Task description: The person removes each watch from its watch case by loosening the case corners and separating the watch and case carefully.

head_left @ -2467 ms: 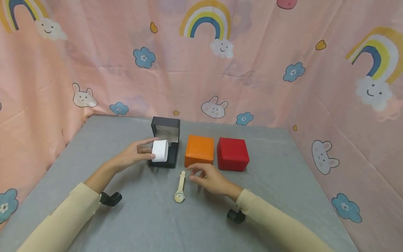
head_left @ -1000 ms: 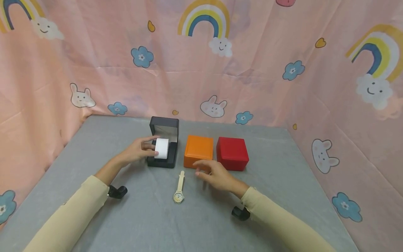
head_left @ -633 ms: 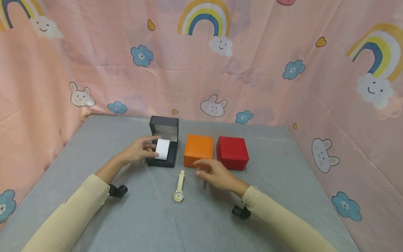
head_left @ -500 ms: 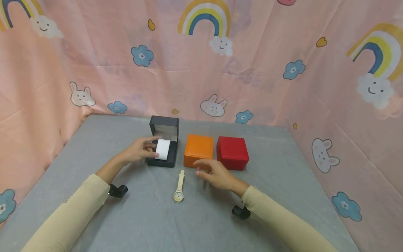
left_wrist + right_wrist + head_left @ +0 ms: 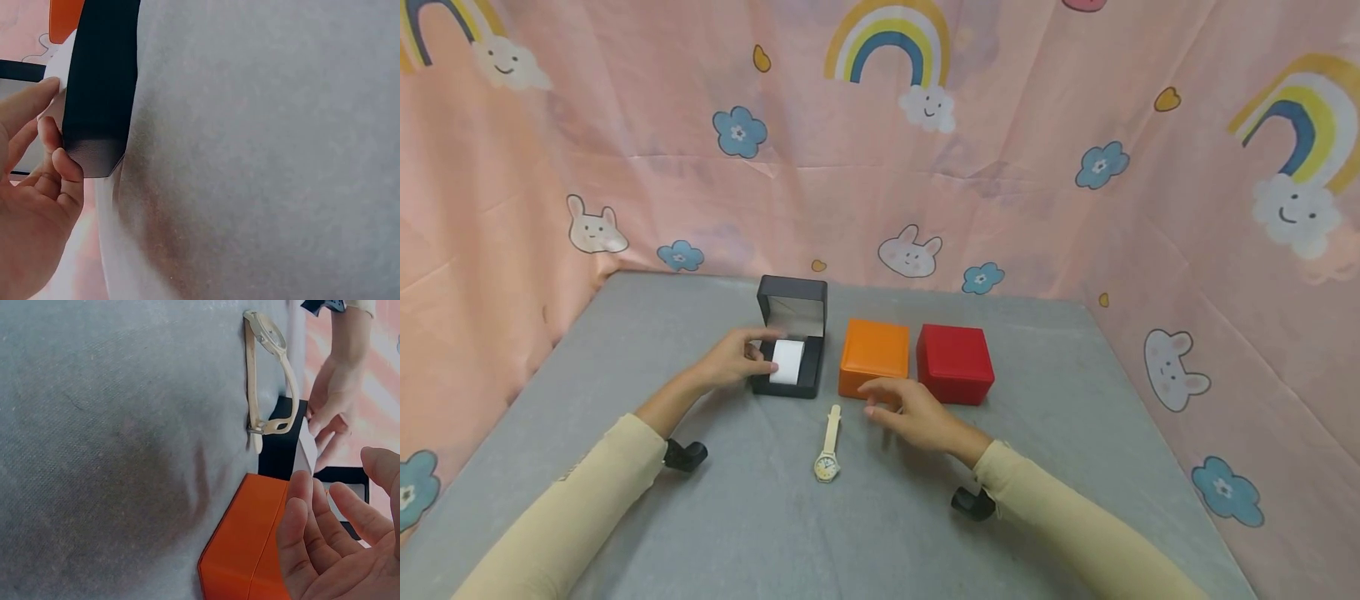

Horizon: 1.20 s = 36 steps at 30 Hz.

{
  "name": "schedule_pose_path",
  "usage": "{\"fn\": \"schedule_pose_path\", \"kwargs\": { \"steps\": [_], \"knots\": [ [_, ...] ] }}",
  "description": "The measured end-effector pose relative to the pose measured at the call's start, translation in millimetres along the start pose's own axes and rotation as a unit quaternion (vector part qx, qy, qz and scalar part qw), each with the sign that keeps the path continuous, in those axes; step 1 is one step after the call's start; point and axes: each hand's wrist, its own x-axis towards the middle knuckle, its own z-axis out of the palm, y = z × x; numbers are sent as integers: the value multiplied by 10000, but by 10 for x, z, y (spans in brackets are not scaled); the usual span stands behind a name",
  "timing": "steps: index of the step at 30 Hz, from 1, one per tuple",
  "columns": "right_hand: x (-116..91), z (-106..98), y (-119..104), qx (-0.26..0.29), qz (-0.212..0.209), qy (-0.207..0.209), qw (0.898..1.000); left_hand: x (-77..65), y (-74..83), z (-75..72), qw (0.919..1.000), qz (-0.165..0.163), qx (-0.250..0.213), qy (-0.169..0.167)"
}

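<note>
My left hand [image 5: 733, 360] pinches a white watch cushion [image 5: 787, 361] between thumb and fingers. The cushion sits in the base of a black watch box [image 5: 811, 368] whose lid stands up. In the left wrist view, the thumb lies on the cushion just past the box wall [image 5: 103, 75]. My right hand [image 5: 917, 414] hovers by the front of an orange box [image 5: 875, 346], fingers loosely bent and holding nothing. A cream-strapped wristwatch [image 5: 827, 467] lies between the hands, its strap buckled into a loop in the right wrist view.
A closed red box [image 5: 956, 358] stands right of the closed orange box. All rest on a grey cloth-covered table [image 5: 1045, 375]. A pink patterned curtain [image 5: 1015, 208] hangs behind and along the sides.
The left hand has moved the white cushion from above the black box's front down into its base. The right hand has shifted slightly right, and the wristwatch has stayed put.
</note>
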Motion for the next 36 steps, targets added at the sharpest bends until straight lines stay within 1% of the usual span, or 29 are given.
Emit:
{"fn": "schedule_pose_path", "kwargs": {
  "steps": [4,7,10,13,18,24,29,32,36],
  "knots": [
    [14,-2,-5,24,-51,10,10000,15,-2,6,9998,-207,-45,37],
    [22,-5,-13,63,-69,33,10000,22,-4,13,9993,-328,-78,128],
    [26,-8,-20,95,-77,46,9999,24,-6,28,9991,-330,-51,268],
    [27,-10,-21,111,-75,71,9999,24,-3,46,9988,-271,121,381],
    [30,-15,-18,129,-59,109,9998,41,1,65,9970,-158,623,427],
    [47,-34,1,117,1,214,9997,92,16,70,9941,-94,1033,325],
    [65,-50,17,134,-102,224,9996,124,59,66,9894,-34,1440,196],
    [70,-57,26,125,-154,233,9995,132,80,51,9888,-49,1492,32],
    [67,-73,35,117,-161,241,9995,110,81,17,9925,-99,1205,-191]
  ]
}}
